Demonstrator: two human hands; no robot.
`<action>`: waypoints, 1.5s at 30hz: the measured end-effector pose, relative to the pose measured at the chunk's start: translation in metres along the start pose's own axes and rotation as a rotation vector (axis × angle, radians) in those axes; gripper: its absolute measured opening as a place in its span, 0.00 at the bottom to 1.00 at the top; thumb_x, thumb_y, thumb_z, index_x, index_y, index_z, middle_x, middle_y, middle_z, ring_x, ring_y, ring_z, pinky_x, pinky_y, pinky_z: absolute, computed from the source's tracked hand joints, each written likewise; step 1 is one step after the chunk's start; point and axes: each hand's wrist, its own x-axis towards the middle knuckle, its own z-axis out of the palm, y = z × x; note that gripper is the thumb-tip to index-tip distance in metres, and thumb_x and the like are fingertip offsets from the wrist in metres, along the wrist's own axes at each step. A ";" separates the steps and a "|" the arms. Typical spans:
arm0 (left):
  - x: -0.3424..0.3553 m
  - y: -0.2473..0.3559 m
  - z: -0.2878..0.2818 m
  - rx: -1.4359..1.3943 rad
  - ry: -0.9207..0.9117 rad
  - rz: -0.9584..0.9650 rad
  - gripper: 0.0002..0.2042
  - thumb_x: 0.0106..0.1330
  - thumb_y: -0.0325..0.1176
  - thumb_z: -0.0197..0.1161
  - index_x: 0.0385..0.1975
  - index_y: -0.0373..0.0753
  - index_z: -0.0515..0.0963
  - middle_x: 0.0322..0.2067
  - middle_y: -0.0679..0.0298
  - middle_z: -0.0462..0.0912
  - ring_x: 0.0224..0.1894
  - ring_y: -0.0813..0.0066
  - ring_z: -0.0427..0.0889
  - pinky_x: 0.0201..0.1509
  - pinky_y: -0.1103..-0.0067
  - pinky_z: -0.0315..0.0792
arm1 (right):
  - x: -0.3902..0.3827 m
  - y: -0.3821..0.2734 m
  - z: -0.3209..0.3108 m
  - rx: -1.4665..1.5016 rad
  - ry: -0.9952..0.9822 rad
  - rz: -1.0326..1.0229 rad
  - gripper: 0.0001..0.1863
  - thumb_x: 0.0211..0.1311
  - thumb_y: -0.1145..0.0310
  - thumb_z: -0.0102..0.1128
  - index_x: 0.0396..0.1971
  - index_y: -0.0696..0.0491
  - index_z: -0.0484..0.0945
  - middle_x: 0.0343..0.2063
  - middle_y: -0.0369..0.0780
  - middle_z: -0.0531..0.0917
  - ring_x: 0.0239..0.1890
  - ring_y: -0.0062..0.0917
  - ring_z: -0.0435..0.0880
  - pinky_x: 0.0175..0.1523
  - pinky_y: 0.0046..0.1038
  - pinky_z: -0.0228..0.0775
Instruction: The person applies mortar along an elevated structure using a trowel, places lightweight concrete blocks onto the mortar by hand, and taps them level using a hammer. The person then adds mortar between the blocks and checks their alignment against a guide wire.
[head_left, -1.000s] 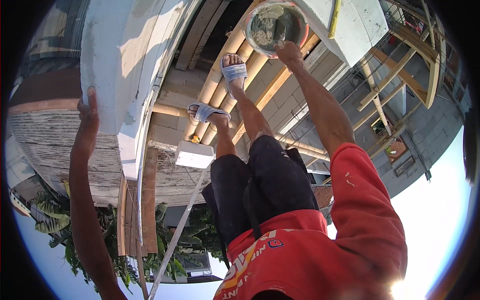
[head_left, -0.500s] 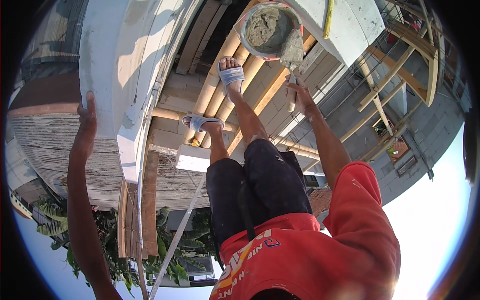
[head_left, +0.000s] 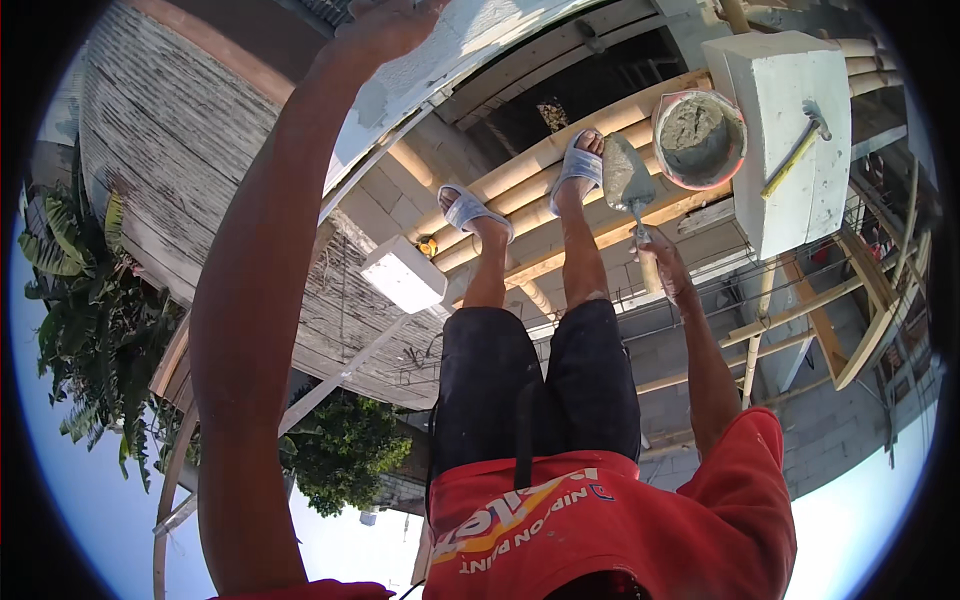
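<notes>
My left hand (head_left: 390, 30) is at the top edge against a white wall (head_left: 400, 85); its fingers are cropped, their grip unclear. Lower right, my right hand (head_left: 665, 262) is shut on the wooden handle of a trowel (head_left: 628, 175), whose blade carries grey mortar just left of a red-rimmed bucket (head_left: 738, 140). Wet mortar (head_left: 695, 130) lies inside the bucket. A white block (head_left: 750, 210) beside the bucket bears a yellow-handled tool (head_left: 785, 160).
My sandalled feet (head_left: 578, 170) stand on bamboo poles (head_left: 525, 165), beside dark gaps in the structure. A smaller white block (head_left: 403, 268) lies by my left foot. Rebar, timber framing (head_left: 860, 300) and grey block walls (head_left: 800, 430) are at right, weathered boards (head_left: 170, 130) and foliage at left.
My right hand has drawn the trowel out and left of the bucket, mortar on its blade. The view has swung, putting my left arm higher and the bucket farther right.
</notes>
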 end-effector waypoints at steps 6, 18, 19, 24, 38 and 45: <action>-0.051 -0.032 0.039 -0.235 0.781 0.352 0.49 0.67 0.54 0.66 0.77 0.34 0.45 0.74 0.33 0.46 0.76 0.34 0.47 0.78 0.44 0.42 | 0.053 -0.041 0.119 -0.253 -0.224 -0.051 0.24 0.70 0.57 0.55 0.59 0.58 0.75 0.41 0.38 0.81 0.48 0.23 0.78 0.57 0.27 0.70; -0.304 -0.272 0.335 -0.567 -0.029 0.096 0.35 0.70 0.48 0.62 0.70 0.33 0.60 0.66 0.40 0.63 0.70 0.41 0.63 0.71 0.54 0.63 | 0.212 -0.072 0.293 -0.481 0.099 -0.686 0.23 0.66 0.65 0.66 0.54 0.59 0.68 0.42 0.47 0.74 0.45 0.37 0.77 0.50 0.40 0.70; -0.311 -0.283 0.346 -0.441 -0.182 -0.050 0.39 0.70 0.53 0.61 0.72 0.33 0.57 0.66 0.38 0.61 0.70 0.40 0.62 0.70 0.54 0.63 | 0.225 -0.070 0.301 -0.534 0.194 -0.793 0.23 0.66 0.65 0.65 0.54 0.60 0.67 0.42 0.48 0.73 0.43 0.40 0.77 0.50 0.41 0.70; -0.294 -0.271 0.350 -0.650 -0.329 -0.249 0.39 0.69 0.55 0.60 0.71 0.33 0.58 0.63 0.39 0.65 0.67 0.40 0.67 0.67 0.56 0.67 | 0.260 -0.046 0.324 -0.599 0.358 -0.882 0.18 0.69 0.66 0.62 0.49 0.61 0.68 0.43 0.51 0.73 0.44 0.50 0.76 0.47 0.46 0.71; -0.269 -0.267 0.371 -0.468 -0.182 -0.177 0.33 0.70 0.50 0.60 0.67 0.34 0.66 0.60 0.46 0.70 0.61 0.46 0.73 0.64 0.58 0.69 | 0.182 0.027 0.308 -0.769 0.085 -0.665 0.17 0.69 0.69 0.59 0.53 0.58 0.68 0.43 0.52 0.76 0.47 0.53 0.77 0.48 0.47 0.73; -0.256 -0.255 0.365 -0.331 -0.205 -0.126 0.30 0.71 0.49 0.59 0.66 0.37 0.67 0.61 0.49 0.72 0.64 0.48 0.72 0.65 0.59 0.69 | 0.081 0.019 0.164 -0.830 0.352 -0.435 0.23 0.68 0.67 0.62 0.58 0.59 0.68 0.45 0.51 0.73 0.49 0.46 0.72 0.56 0.46 0.66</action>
